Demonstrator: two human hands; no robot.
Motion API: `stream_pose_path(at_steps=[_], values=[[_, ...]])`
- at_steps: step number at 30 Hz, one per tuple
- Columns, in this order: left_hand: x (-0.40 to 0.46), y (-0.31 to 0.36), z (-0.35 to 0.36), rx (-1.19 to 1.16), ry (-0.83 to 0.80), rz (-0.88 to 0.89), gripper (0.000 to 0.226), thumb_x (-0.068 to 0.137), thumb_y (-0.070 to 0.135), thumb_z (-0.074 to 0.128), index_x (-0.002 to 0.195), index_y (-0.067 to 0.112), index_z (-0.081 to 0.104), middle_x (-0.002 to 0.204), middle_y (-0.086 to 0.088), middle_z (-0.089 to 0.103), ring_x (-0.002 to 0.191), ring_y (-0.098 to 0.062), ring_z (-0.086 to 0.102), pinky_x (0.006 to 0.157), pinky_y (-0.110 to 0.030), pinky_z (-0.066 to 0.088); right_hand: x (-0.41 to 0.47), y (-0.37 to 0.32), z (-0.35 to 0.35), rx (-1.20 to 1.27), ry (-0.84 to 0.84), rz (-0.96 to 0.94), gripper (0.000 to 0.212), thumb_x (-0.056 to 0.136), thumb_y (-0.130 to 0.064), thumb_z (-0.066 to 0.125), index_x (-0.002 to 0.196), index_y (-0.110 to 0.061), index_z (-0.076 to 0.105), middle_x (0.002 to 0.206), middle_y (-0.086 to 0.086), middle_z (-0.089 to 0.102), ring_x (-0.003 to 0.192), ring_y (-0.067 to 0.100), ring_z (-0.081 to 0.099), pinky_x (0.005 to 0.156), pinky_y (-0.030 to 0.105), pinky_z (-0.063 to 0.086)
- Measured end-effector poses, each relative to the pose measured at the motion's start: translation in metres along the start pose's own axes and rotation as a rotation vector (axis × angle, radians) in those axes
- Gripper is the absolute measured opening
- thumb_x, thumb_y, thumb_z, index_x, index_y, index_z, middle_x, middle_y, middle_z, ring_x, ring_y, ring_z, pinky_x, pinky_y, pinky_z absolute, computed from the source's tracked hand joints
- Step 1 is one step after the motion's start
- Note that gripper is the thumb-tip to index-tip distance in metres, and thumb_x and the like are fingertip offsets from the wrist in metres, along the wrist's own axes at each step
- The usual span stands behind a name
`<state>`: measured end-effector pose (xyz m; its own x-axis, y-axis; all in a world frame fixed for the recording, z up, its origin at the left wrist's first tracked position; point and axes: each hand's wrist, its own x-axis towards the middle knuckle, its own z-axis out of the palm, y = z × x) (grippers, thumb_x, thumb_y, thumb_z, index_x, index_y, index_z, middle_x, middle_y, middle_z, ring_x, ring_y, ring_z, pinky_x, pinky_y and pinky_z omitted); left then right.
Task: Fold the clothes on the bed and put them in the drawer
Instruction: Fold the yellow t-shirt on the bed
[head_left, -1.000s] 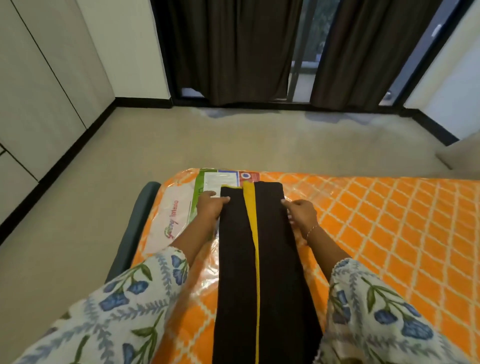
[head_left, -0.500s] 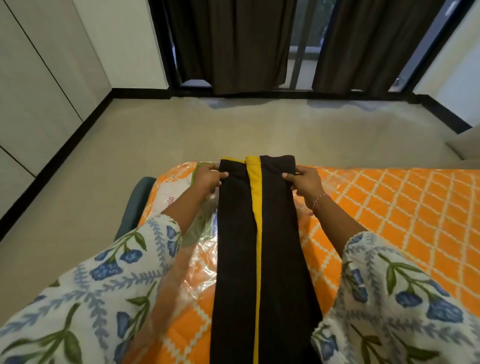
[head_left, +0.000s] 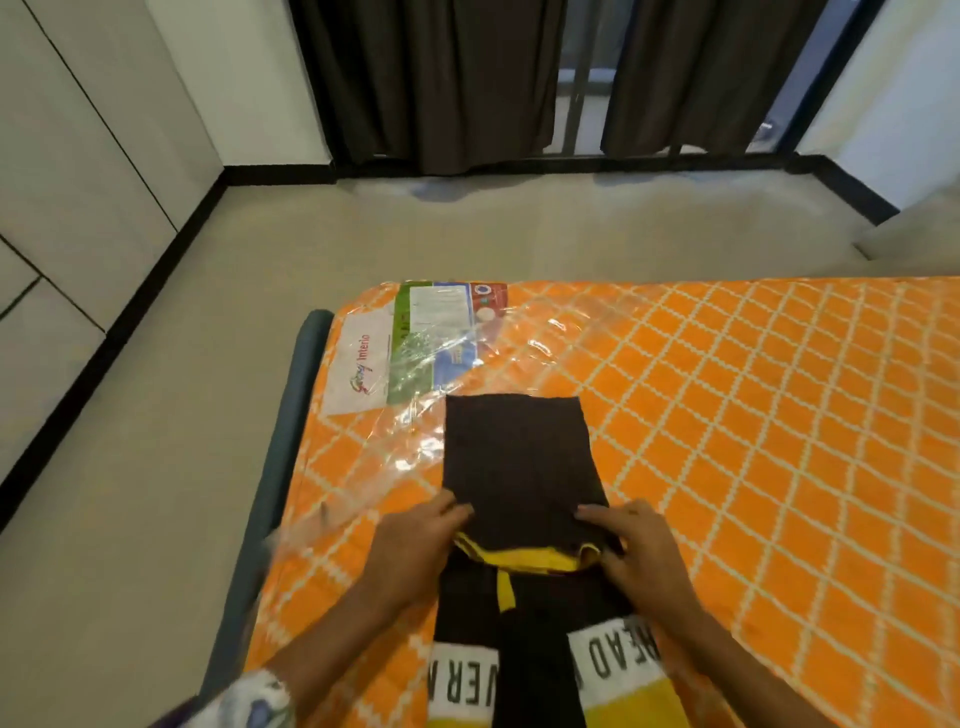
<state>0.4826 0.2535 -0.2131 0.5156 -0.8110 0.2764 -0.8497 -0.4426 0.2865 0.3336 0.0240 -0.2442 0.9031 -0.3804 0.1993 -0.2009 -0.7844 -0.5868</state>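
Mid-fold: the left hand (head_left: 415, 551) and right hand (head_left: 636, 553) seem to pinch the black garment's (head_left: 519, 452) doubled end, fingers curled, on the bed (head_left: 753, 415). Next, fold again.

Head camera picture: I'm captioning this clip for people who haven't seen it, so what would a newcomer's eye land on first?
Probably the bright orange, diamond-patterned mattress, wrapped in shiny plastic, filling the right and centre. On it lies a black garment with yellow trim, its far part doubled back toward the person; the left hand and right hand hold the folded edge at either side. Dark curtains hang at the far wall.
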Motion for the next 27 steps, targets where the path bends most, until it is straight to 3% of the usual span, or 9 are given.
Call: stream_pose_path(at_steps=[3, 5, 7, 10, 12, 14, 17, 21, 27], values=[[-0.009, 0.011, 0.006, 0.148, -0.006, 0.077, 0.032, 0.072, 0.034, 0.046, 0.083, 0.023, 0.074, 0.078, 0.005, 0.065, 0.048, -0.008, 0.059, 0.037, -0.016, 0.034, -0.013, 0.001, 0.005, -0.306, -0.019, -0.238, 0.036, 0.077, -0.030, 0.051, 0.104, -0.023, 0.074, 0.109, -0.006, 0.071, 0.089, 0.014, 0.044, 0.070, 0.025, 0.030], [-0.006, 0.015, -0.001, 0.221, 0.081, 0.092, 0.014, 0.071, 0.025, 0.068, 0.081, 0.020, 0.076, 0.076, 0.003, 0.067, 0.047, -0.011, 0.059, 0.036, -0.016, 0.033, -0.006, -0.005, -0.007, -0.363, 0.059, -0.303, 0.029, 0.072, -0.018, 0.065, 0.099, -0.020, 0.075, 0.104, -0.004, 0.073, 0.091, 0.018, 0.049, 0.073, 0.030, 0.035], [-0.008, 0.015, -0.006, 0.232, 0.108, 0.067, 0.025, 0.059, 0.017, 0.085, 0.082, 0.017, 0.076, 0.076, 0.001, 0.068, 0.047, -0.012, 0.059, 0.035, -0.016, 0.033, -0.006, -0.009, -0.020, -0.354, 0.076, -0.278, 0.043, 0.060, -0.003, 0.079, 0.101, -0.017, 0.075, 0.104, -0.002, 0.073, 0.093, 0.026, 0.060, 0.069, 0.037, 0.045], [-0.018, 0.022, -0.013, 0.201, -0.037, 0.078, 0.030, 0.064, 0.016, 0.084, 0.092, 0.018, 0.074, 0.085, 0.000, 0.067, 0.058, -0.014, 0.063, 0.041, -0.019, 0.040, -0.023, -0.009, -0.031, -0.365, -0.057, -0.203, 0.055, 0.054, -0.001, 0.087, 0.105, -0.020, 0.074, 0.108, -0.003, 0.072, 0.094, 0.030, 0.066, 0.069, 0.039, 0.050], [-0.026, 0.025, -0.008, 0.200, -0.284, 0.035, 0.030, 0.085, 0.020, 0.064, 0.115, 0.022, 0.065, 0.109, 0.001, 0.061, 0.086, -0.014, 0.063, 0.057, -0.024, 0.043, -0.034, -0.006, -0.027, -0.413, -0.259, -0.198, 0.053, 0.069, -0.006, 0.079, 0.117, -0.026, 0.067, 0.122, -0.003, 0.066, 0.110, 0.029, 0.061, 0.081, 0.042, 0.048], [-0.027, 0.022, -0.007, 0.066, -0.432, -0.121, 0.034, 0.093, 0.021, 0.049, 0.126, 0.022, 0.058, 0.121, 0.004, 0.055, 0.104, -0.013, 0.056, 0.068, -0.021, 0.038, -0.036, -0.004, -0.030, -0.387, -0.380, -0.168, 0.048, 0.085, -0.007, 0.061, 0.128, -0.026, 0.059, 0.134, -0.004, 0.057, 0.121, 0.024, 0.053, 0.095, 0.037, 0.040], [-0.006, 0.011, -0.011, -0.214, -0.178, -0.421, 0.021, 0.092, 0.018, 0.052, 0.104, 0.017, 0.069, 0.106, 0.001, 0.066, 0.091, -0.013, 0.060, 0.077, -0.029, 0.048, -0.006, -0.011, -0.041, -0.207, -0.225, 0.040, 0.038, 0.089, -0.002, 0.049, 0.118, -0.019, 0.068, 0.114, 0.002, 0.069, 0.102, 0.022, 0.061, 0.081, 0.026, 0.041], [0.051, -0.009, 0.000, -0.475, 0.098, -0.769, 0.025, 0.094, 0.024, 0.052, 0.080, 0.009, 0.067, 0.081, -0.009, 0.068, 0.078, -0.024, 0.064, 0.075, -0.042, 0.054, 0.062, -0.010, -0.035, -0.060, -0.041, 0.269, 0.026, 0.096, -0.025, 0.052, 0.104, -0.008, 0.070, 0.099, 0.012, 0.071, 0.092, 0.032, 0.064, 0.068, 0.032, 0.044], [0.121, -0.044, 0.026, -0.438, -0.049, -0.989, 0.047, 0.096, 0.046, 0.043, 0.091, 0.003, 0.062, 0.091, -0.015, 0.061, 0.091, -0.034, 0.061, 0.073, -0.033, 0.042, 0.142, 0.006, -0.006, -0.032, -0.103, 0.576, 0.047, 0.096, -0.050, 0.043, 0.076, -0.007, 0.048, 0.081, 0.013, 0.051, 0.081, 0.033, 0.052, 0.064, 0.035, 0.033]])
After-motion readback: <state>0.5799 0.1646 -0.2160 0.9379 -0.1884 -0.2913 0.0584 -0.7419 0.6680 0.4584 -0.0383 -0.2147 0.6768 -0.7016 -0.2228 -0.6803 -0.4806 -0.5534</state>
